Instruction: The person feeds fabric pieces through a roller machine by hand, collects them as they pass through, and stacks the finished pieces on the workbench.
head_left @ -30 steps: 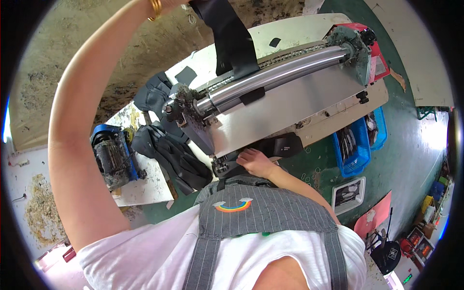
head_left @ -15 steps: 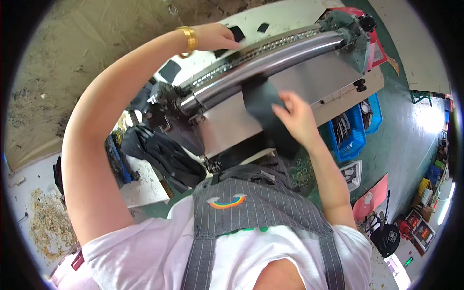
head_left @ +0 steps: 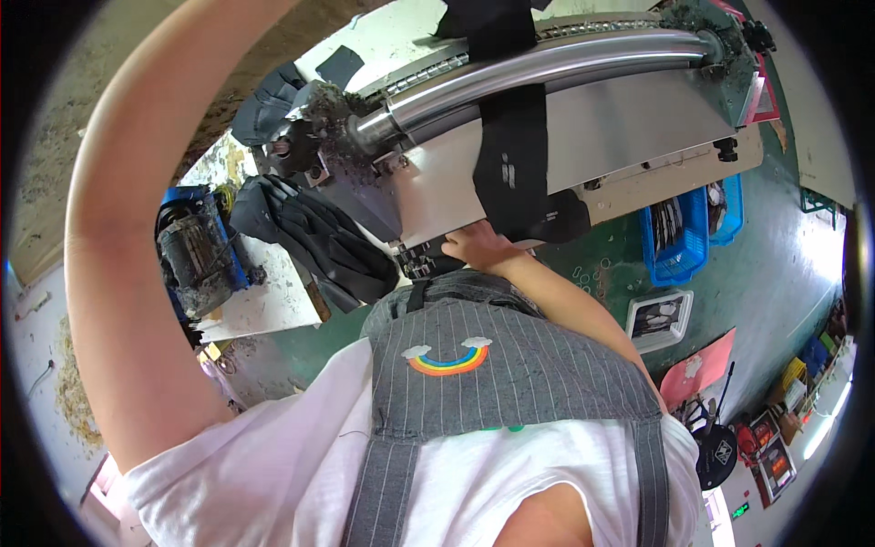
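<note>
My left arm (head_left: 123,201) reaches up past the top edge, so the left hand is out of view. My right hand (head_left: 483,248) is at the front edge of a roller machine, below its metal plate (head_left: 437,187). Its fingers are curled toward the left, partly hidden against dark material; what they hold I cannot make out. A long black fabric-like piece (head_left: 512,146) lies on the plate in front of the steel roller (head_left: 602,50), its lower end bending right over the front edge. More black material (head_left: 501,27) shows behind the roller.
Left of the machine lie a heap of black material (head_left: 305,232) and a dusty motor (head_left: 191,255). Blue baskets (head_left: 674,246) with dark pieces and a white tray (head_left: 658,319) stand on the green floor to the right. One small black piece (head_left: 339,64) lies behind the machine.
My left hand has gone up out of view from behind the roller. My right hand has left the black piece and moved down and left to the front edge. The view has shifted.
</note>
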`<act>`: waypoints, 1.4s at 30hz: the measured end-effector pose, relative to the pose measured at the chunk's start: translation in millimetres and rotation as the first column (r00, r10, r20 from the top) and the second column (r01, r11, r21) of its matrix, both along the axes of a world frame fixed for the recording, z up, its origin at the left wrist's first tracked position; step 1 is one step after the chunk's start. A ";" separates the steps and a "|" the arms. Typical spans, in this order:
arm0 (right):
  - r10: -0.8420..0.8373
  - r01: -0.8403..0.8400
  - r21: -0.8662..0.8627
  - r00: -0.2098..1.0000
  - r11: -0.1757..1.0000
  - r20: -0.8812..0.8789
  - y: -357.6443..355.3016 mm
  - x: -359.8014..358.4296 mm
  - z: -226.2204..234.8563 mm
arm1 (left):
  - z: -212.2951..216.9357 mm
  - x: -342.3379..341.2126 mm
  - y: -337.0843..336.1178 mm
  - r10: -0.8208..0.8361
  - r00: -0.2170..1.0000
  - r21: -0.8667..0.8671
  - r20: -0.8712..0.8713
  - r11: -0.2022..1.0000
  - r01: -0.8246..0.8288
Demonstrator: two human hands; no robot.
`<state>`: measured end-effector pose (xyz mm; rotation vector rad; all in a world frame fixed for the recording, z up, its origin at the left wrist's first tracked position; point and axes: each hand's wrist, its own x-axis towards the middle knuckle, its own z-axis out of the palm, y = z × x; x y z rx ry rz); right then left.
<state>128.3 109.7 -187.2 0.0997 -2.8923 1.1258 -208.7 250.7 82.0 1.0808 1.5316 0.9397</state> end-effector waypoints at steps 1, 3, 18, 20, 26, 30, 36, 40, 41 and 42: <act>0.140 -0.140 0.066 0.990 0.988 0.001 7.3 4.4 12.3 | 14.0 -3.1 -1.0 0.004 1.000 0.009 -0.009 1.000 -0.004; -0.001 -0.002 -0.027 0.995 1.000 -0.101 18.3 18.5 42.9 | 46.0 -7.9 0.7 -0.014 0.983 0.133 -0.185 0.990 0.039; -0.798 0.746 -0.470 0.588 0.472 0.133 117.3 -0.4 187.3 | -65.1 43.1 -1.3 -0.481 0.699 -0.382 -0.530 0.871 0.309; -0.624 0.731 0.024 0.599 0.682 -0.502 112.8 -6.6 193.3 | -94.2 31.2 -12.1 -0.511 0.752 -0.375 -0.416 0.850 0.370; -0.215 0.235 0.054 0.943 0.970 -0.254 19.5 19.2 18.5 | -85.4 16.8 5.9 -0.224 0.884 -0.246 -0.410 0.961 0.129; 0.025 0.046 0.524 0.992 0.850 -0.126 10.1 -10.8 -4.9 | -16.1 5.8 -8.2 -0.067 0.989 -0.160 -0.130 0.986 0.045; -0.124 0.114 -0.104 0.988 0.988 -0.090 6.1 -11.9 -0.4 | 69.1 5.9 -12.5 -0.032 0.994 0.150 -0.107 0.988 0.047; -0.005 0.014 0.041 0.976 0.999 -0.216 11.3 8.3 11.9 | 112.3 -23.5 -11.8 -0.035 0.807 0.302 -0.590 0.917 0.261; -0.015 0.021 0.025 0.976 0.999 -0.219 12.9 17.4 28.9 | 117.7 -47.9 -3.4 -0.026 0.575 0.220 -0.818 0.909 0.354; -0.102 0.087 -0.081 0.973 0.993 -0.207 21.1 29.2 57.6 | 126.7 -57.5 2.6 -0.158 0.422 0.038 -0.893 0.907 0.420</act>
